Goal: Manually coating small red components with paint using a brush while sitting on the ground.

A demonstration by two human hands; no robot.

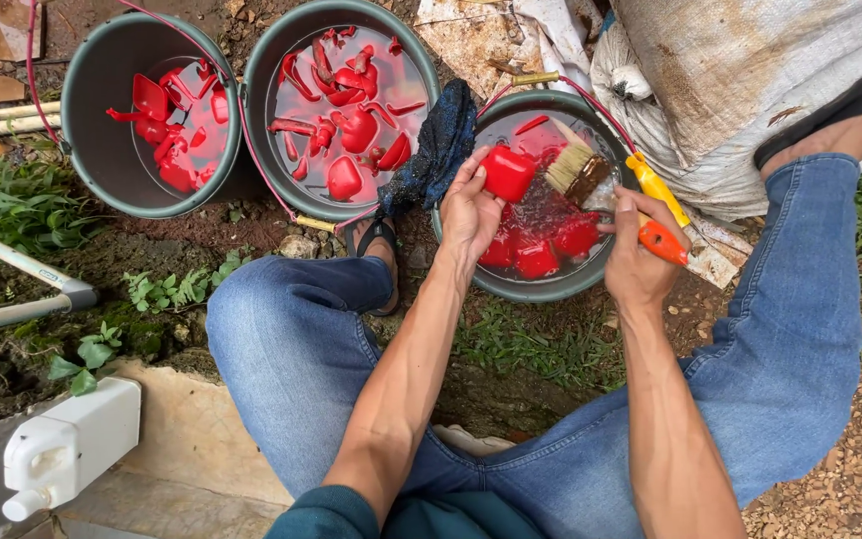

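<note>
My left hand (469, 210) holds a red plastic part (507, 172) over the nearest grey bucket (536, 289), which has water and more red parts (541, 255) in it. My right hand (641, 255) grips the orange handle of a wide paintbrush (579, 170); its bristles point toward the held part. A dark blue cloth (436, 150) hangs over the rim between this bucket and the middle one.
Two more grey buckets, the middle bucket (281, 150) and the left bucket (92, 120), hold water and several red parts. A white plastic jug (67, 449) lies at lower left. A sack (730, 90) sits at upper right. My knees in jeans flank the near bucket. Grass and gravel surround.
</note>
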